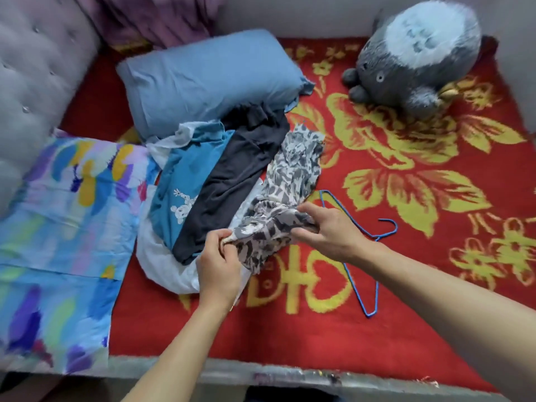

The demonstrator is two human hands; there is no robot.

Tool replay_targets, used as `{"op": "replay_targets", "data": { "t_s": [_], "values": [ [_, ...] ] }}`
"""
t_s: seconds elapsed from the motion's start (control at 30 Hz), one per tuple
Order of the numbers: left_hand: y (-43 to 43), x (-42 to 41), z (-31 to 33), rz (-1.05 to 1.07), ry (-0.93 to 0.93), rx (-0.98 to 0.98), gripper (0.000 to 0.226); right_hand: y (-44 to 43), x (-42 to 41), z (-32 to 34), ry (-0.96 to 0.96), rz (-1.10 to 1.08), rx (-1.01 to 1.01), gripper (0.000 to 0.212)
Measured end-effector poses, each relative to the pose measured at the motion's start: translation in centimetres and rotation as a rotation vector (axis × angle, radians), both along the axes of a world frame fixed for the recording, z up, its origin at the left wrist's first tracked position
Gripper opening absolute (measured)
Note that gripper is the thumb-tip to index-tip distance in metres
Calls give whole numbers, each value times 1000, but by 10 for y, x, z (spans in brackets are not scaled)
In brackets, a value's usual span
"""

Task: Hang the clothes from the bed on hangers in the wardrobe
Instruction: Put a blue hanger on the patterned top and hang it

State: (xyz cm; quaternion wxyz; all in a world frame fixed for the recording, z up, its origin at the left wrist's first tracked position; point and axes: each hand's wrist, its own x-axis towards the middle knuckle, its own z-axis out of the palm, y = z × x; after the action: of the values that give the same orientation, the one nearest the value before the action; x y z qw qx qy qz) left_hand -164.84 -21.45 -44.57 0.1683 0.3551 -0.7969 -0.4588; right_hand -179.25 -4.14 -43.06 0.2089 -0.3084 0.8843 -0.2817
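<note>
A pile of clothes lies on the red and yellow bed cover (319, 329): a grey and white patterned garment (295, 169), a black garment (240, 175), a blue shirt with a white cartoon print (185, 181) and a white garment (162, 265) underneath. My left hand (217, 265) pinches the near edge of the patterned garment. My right hand (327, 227) grips the same garment a little to the right. A blue wire hanger (374, 274) lies flat on the cover, partly under my right wrist. No wardrobe is in view.
A blue pillow (203, 76) rests behind the pile. A colourful patterned pillow (63, 221) lies at the left by the grey padded headboard (32, 82). A grey plush toy (414, 56) sits at the back right. The bed's front edge (290, 372) runs along the bottom.
</note>
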Motion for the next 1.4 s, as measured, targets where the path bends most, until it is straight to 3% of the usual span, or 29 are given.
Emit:
{"op": "replay_targets", "data": {
  "t_s": [0.07,0.17,0.3,0.4,0.5,0.6,0.73,0.8,0.9,0.97,1.07,1.13,1.23,1.3,1.4],
  "values": [
    [-11,12,31,-126,30,-162,26,0,11,26,91,8,-8,40],
    [-31,34,78,-262,72,-382,29,-4,32,69,248,-35,-74,51],
    [-45,69,147,-291,219,-459,21,-8,68,131,460,-21,-220,27],
    [-42,103,196,-239,363,-423,15,-12,110,183,357,-72,-404,11],
    [-37,143,236,-185,482,-430,14,-20,161,233,223,-162,-581,10],
    [-38,185,267,-194,535,-489,13,-24,204,274,223,-168,-621,10],
    [-43,229,312,-385,490,-675,11,-1,248,325,177,-33,-558,26],
    [-41,244,335,-484,443,-823,22,17,264,341,270,-6,-516,13],
    [-40,255,359,-636,358,-1029,31,43,278,360,454,-136,-456,32],
    [-48,259,367,-686,252,-1079,31,63,283,372,590,-258,-406,25],
    [-70,258,368,-621,129,-1012,17,95,280,383,667,-379,-352,22],
    [-82,254,366,-538,27,-946,2,112,277,380,629,-411,-294,30],
    [-88,247,355,-392,25,-811,16,131,272,364,388,-410,-326,38],
    [-80,238,340,-351,27,-683,19,136,266,345,206,-379,-393,24],
    [-51,209,298,-479,-37,-535,22,130,249,307,66,-335,-391,5]
  ]
}}
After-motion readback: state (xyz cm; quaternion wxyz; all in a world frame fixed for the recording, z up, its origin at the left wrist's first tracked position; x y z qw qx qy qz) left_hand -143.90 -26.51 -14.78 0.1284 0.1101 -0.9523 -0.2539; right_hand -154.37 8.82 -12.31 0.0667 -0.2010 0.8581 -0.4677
